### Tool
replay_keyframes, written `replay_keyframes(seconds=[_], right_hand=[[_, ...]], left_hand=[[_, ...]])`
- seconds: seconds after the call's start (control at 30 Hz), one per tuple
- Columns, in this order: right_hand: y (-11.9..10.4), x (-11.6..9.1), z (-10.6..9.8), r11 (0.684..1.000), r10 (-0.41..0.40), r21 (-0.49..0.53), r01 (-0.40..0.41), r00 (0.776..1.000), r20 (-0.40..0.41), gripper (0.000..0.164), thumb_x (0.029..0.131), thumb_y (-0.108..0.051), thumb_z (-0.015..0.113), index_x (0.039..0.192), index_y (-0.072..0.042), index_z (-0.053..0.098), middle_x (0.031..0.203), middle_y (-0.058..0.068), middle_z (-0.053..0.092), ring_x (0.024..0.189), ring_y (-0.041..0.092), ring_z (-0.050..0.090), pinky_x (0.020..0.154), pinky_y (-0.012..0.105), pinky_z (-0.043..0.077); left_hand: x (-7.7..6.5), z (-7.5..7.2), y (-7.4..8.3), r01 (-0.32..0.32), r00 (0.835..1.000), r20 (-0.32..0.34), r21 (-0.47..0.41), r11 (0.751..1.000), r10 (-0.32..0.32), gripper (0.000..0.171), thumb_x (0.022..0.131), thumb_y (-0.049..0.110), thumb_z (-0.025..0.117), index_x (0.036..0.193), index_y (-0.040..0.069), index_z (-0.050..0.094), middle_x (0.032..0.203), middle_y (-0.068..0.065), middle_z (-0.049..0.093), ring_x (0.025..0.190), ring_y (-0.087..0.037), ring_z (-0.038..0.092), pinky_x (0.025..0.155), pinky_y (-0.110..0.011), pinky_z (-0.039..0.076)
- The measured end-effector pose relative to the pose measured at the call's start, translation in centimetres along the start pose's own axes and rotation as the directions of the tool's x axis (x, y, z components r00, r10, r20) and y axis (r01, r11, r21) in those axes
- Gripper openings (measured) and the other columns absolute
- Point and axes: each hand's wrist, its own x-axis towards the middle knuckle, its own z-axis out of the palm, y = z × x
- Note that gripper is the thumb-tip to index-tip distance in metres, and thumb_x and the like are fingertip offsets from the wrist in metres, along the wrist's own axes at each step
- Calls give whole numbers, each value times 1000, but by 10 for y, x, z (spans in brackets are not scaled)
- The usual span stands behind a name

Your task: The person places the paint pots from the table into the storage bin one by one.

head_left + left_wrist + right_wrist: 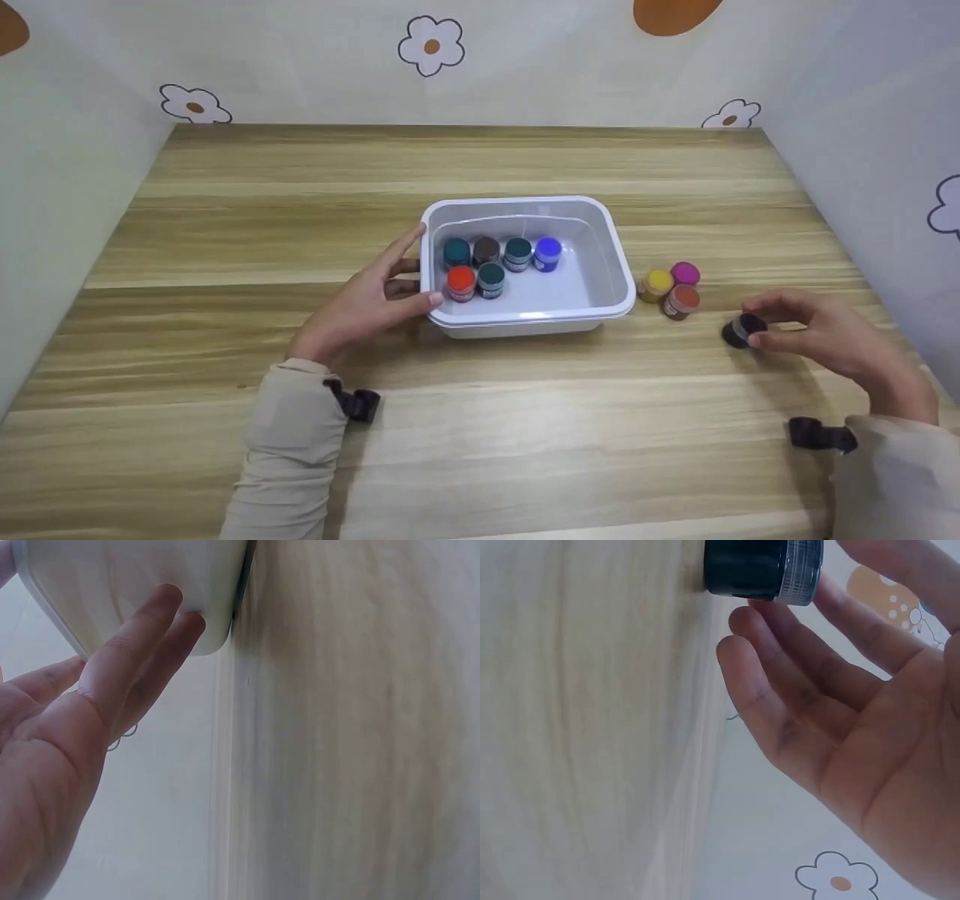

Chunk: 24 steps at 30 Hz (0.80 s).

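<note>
A white plastic tub stands mid-table, with several small paint jars inside, among them a red-orange jar and a blue-violet jar. My left hand rests against its left end, thumb on the rim by the near corner. In the left wrist view its fairly straight fingers touch the outer wall. To the right, my right hand pinches a dark, nearly black paint jar between thumb and fingers. The jar is tilted in the head view. Its clear ridged lid shows in the right wrist view.
Just right of the tub, a yellow jar, a magenta jar and a brownish-red jar stand close together. The wooden table meets flower-patterned walls at the back and sides.
</note>
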Motion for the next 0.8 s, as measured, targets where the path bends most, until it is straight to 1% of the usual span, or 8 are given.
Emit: replay_keyframes(seconds=[0.07,0.13,0.27,0.4,0.53,0.63,0.73,0.8], right_hand=[[0,0,1,1000,-7,-8,7,1000,-4,51,90,-31,74,130,-3,60,126,22,63,99,-14,48,85,14,41],[0,1,2,1000,-14,-2,14,1000,-3,51,90,-30,75,130,-2,61,125,22,64,96,-18,46,81,9,39],[-2,1,1,1000,-25,0,25,999,-30,49,91,-27,73,129,1,61,122,24,65,92,-19,47,77,8,42],[-5,0,-2,998,-69,7,70,992,-103,44,92,-20,72,127,5,62,119,27,66,90,-20,49,74,6,43],[-14,2,-5,988,-122,67,136,974,-189,40,90,-10,72,124,9,63,108,-2,72,90,-19,52,75,4,46],[-30,5,-7,972,-169,120,203,954,-250,36,88,-2,72,121,11,63,102,-25,63,91,-16,57,76,5,50],[-54,9,-9,950,-221,152,272,933,-285,35,87,3,71,119,12,63,101,-28,62,89,-12,62,75,8,52],[-71,13,-10,935,-264,157,319,918,-297,35,86,5,71,119,12,63,102,-24,63,89,-10,64,76,10,53]], left_hand=[[0,0,-1,-4,1000,2,-10,1000,4,92,88,31,75,159,32,17,146,-17,46,131,-31,51,111,-45,41],[0,0,-2,-6,1000,3,-16,1000,6,93,88,31,75,159,31,16,146,-17,45,132,-30,50,111,-45,40],[1,0,-2,0,1000,2,-3,1000,0,93,88,33,76,159,32,16,147,-16,45,132,-30,50,111,-45,40],[2,0,-1,5,1000,3,11,1000,-5,93,88,35,75,159,33,16,147,-16,44,133,-32,49,112,-46,39],[1,0,-1,5,1000,3,3,1000,-5,92,88,32,75,159,33,16,147,-16,44,133,-32,49,112,-46,39],[1,0,-1,1,1000,3,-3,1000,-1,91,89,31,75,159,33,16,147,-17,45,132,-32,50,111,-46,40],[0,0,0,8,1000,-2,4,1000,-8,91,89,31,74,159,34,17,146,-16,45,132,-32,51,111,-47,41],[0,1,1,16,1000,-4,5,1000,-16,91,89,30,75,159,34,17,146,-16,45,132,-32,50,111,-47,41]])
